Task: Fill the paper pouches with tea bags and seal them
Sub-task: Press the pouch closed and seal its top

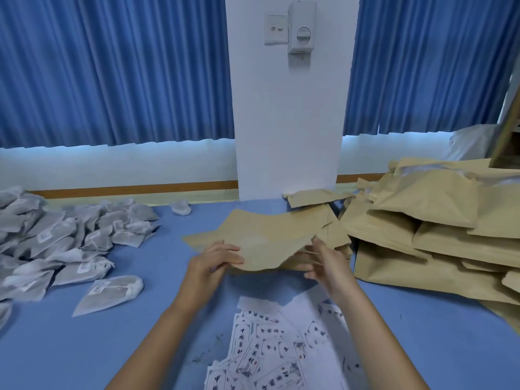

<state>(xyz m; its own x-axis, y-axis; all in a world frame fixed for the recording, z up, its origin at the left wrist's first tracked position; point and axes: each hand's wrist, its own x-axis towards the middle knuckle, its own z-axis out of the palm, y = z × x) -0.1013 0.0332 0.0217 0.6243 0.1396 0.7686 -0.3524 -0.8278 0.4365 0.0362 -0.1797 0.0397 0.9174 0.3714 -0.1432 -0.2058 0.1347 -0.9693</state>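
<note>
A flat brown paper pouch (270, 243) is lifted over a small stack of empty pouches (337, 235) in the middle of the blue table. My left hand (213, 263) pinches its near left edge, thumb on top. My right hand (323, 260) grips its near right corner, fingers curled under it. A big heap of white tea bags (62, 243) covers the table's left side. One tea bag (112, 294) lies apart, nearest my left forearm.
A tall pile of filled brown pouches (439, 226) occupies the right side. Printed white labels (270, 350) lie scattered on paper at the near edge between my forearms. A white wall pillar (287, 122) and blue curtains (112, 71) stand behind the table (84, 347).
</note>
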